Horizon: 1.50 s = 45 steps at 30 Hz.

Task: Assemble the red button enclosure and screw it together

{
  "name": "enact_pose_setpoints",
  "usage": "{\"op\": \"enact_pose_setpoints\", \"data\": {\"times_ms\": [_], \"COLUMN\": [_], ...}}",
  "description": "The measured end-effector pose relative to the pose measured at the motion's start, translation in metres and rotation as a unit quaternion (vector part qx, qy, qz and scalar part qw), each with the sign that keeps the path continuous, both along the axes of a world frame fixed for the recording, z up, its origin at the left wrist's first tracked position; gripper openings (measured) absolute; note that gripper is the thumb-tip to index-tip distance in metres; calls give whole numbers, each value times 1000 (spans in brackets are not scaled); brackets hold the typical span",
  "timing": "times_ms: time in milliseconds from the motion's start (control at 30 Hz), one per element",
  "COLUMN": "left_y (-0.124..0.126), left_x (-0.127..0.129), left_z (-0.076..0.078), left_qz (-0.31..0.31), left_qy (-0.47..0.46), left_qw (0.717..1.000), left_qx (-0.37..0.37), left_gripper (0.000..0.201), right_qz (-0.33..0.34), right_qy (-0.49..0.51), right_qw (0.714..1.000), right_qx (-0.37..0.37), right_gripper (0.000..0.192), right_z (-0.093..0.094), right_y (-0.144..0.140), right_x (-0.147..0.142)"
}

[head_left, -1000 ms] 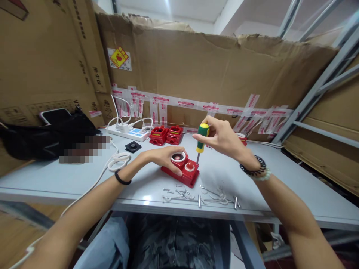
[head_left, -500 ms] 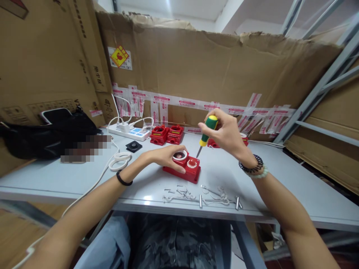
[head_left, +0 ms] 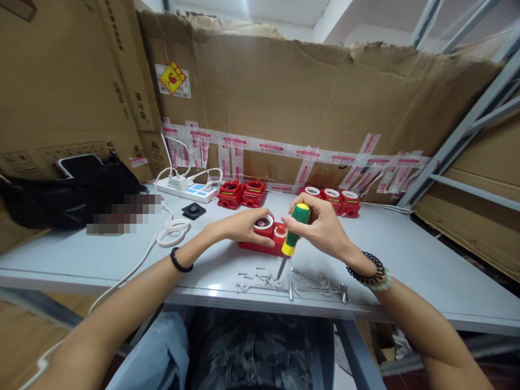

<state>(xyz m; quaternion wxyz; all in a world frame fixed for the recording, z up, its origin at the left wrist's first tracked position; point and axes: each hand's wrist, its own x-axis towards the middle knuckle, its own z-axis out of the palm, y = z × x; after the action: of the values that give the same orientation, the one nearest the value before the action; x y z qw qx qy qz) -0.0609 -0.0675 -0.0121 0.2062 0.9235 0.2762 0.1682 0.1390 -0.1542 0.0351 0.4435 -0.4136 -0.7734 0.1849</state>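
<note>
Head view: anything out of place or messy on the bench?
Loose screws and bent wire bits lie scattered at the table's front edge, near the screwdriver tip. Cardboard behind has a torn top edge. Nothing spilled.

On the table [head_left: 406, 260], a switch box [head_left: 264, 238] sits mid-way, with loose screws [head_left: 260, 277] before it near the front edge. Behind it stand two housings [head_left: 241, 194] — a power strip [head_left: 187, 190] to their left, three more housings [head_left: 333, 199] to their right. A bag [head_left: 69, 195] lies far left.
</note>
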Motion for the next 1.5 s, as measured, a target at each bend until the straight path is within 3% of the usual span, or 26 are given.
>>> {"op": "enact_pose_setpoints", "data": {"times_ms": [333, 567, 867, 1100, 1367, 1500], "left_y": [0, -1, -2, -3, 1, -6], "left_x": [0, 0, -1, -1, -2, -3], "left_z": [1, 2, 4, 4, 0, 6], "left_qz": [-1, 9, 12, 13, 8, 4], "left_qy": [7, 11, 16, 15, 16, -6], "left_qw": [1000, 1000, 1000, 1000, 1000, 999], "left_qx": [-5, 3, 4, 1, -1, 53], "left_gripper": [60, 66, 67, 67, 68, 72], "right_qz": [4, -34, -63, -35, -41, -48], "right_qy": [-3, 17, 65, 94, 94, 90], "right_qw": [1000, 998, 994, 995, 994, 994], "right_qx": [-7, 50, 67, 25, 41, 43], "right_gripper": [17, 17, 21, 24, 22, 22], "right_z": [-4, 7, 21, 16, 17, 16], "right_y": [1, -3, -3, 3, 3, 3], "right_x": [-2, 3, 13, 14, 12, 12]}}
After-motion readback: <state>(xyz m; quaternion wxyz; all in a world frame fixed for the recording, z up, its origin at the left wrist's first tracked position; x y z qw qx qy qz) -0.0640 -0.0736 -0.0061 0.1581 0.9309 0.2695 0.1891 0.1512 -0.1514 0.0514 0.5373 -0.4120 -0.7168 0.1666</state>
